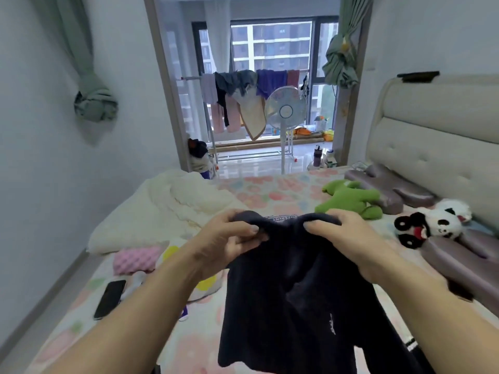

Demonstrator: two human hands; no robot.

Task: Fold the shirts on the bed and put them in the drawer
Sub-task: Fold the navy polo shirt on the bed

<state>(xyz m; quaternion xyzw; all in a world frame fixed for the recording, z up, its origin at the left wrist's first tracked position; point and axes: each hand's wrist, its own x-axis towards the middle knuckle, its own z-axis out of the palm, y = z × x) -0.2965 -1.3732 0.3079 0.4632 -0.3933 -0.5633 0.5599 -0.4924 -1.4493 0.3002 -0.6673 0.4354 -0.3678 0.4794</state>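
Above the near half of the bed (pixel 270 193), a dark navy shirt (pixel 297 298) hangs lifted; both hands are closed on its top edge. The left hand (pixel 232 244) bunches cloth on one side of the neck and the right hand (pixel 348 244) bunches it on the other; fingers curl over the front, thumbs under. A printed neck label shows upside down between them.

Position: the shirt drops from the hands toward the person; the body is creased and slightly twisted, and the lower hem falls out of view at the bottom. No drawer in sight.

Step, as I judge it: opening the shirt out, ready to lay it down for folding. To do it well:
- slide each grip outward to the shoulder seams, so the cloth hangs square rather than gathered at the collar;
- give it a light shake to drop the twist;
- lay it flat on the flowered sheet straight ahead, then smooth before folding the sleeves in.

Hazards: a black phone (pixel 109 298) and a pink cushion (pixel 135 259) lie to the left; a green plush toy (pixel 351 198) and a panda plush (pixel 437 220) lie to the right; the rumpled white quilt (pixel 167 209) is beyond the left hand. The free patch between them looks tight, so set the shirt down centred.
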